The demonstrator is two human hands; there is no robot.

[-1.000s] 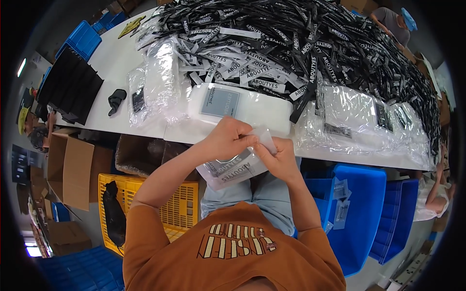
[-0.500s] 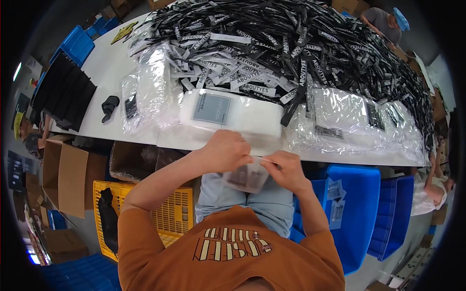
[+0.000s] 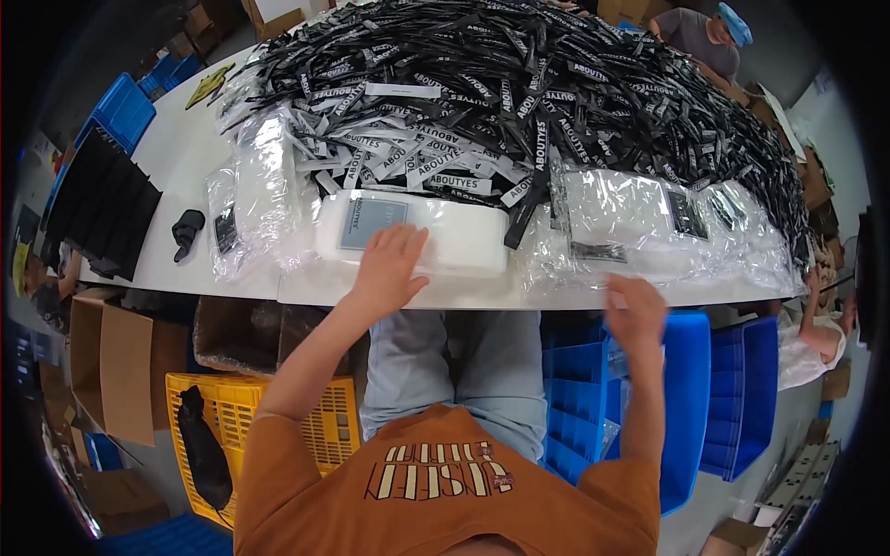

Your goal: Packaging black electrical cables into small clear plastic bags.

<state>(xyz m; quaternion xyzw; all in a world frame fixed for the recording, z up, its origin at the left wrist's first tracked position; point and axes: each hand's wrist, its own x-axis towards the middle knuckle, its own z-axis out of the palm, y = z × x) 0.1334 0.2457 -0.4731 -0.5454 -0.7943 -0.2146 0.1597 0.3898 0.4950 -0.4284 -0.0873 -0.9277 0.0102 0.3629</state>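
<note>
My left hand [image 3: 389, 267] reaches over the table's front edge, fingers stretched out and spread on a stack of white translucent bags [image 3: 464, 239]. The fingertips lie by the grey printed panel [image 3: 369, 225] on the top bag. Above the blue bin [image 3: 684, 408] at my right, my right hand [image 3: 636, 313] hovers near the table edge, smeared by motion. No bag shows in it, and its finger position is unclear. Clear plastic packs of bags [image 3: 621, 218] lie just beyond it, touching the table.
A large heap of black and white printed strips [image 3: 445, 102] covers the far table. Left stand black trays [image 3: 111, 204] and a black tape-dispenser-like object [image 3: 188, 233]. A yellow crate [image 3: 324, 417] and cardboard boxes [image 3: 130, 371] flank my left; another person [image 3: 700, 42] works far right.
The small translucent bag held between both hands over my lap is gone from them. My left hand has moved forward onto the white stack; my right hand has swung right toward the blue bin.
</note>
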